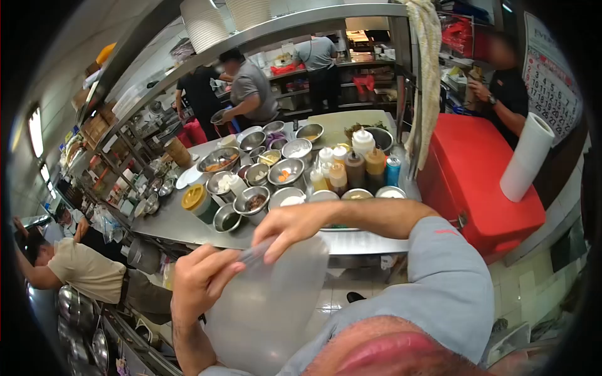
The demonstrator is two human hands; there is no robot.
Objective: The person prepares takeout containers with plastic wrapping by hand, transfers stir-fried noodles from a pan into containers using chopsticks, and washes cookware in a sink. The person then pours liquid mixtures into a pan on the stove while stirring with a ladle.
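A translucent plastic bag (pixel 266 307) hangs between my hands in front of my chest, its top edge bunched. My left hand (pixel 204 279) pinches one end of that edge, fingers closed on the plastic. My right hand (pixel 291 225) grips the other end, thumb and fingers closed over it. The bag looks puffed out, and I cannot make out anything inside it. Just past my hands is the steel counter (pixel 172 222), with a bowl of dark food (pixel 254 203) and a small steel bowl of dark liquid (pixel 227 218) nearest.
Several metal bowls and squeeze bottles (pixel 354 166) crowd the counter. To the right stands a red cooler (pixel 476 182) with a white roll (pixel 527 156) upright on it. Several people work behind the counter and at left. An overhead shelf (pixel 282 25) crosses above.
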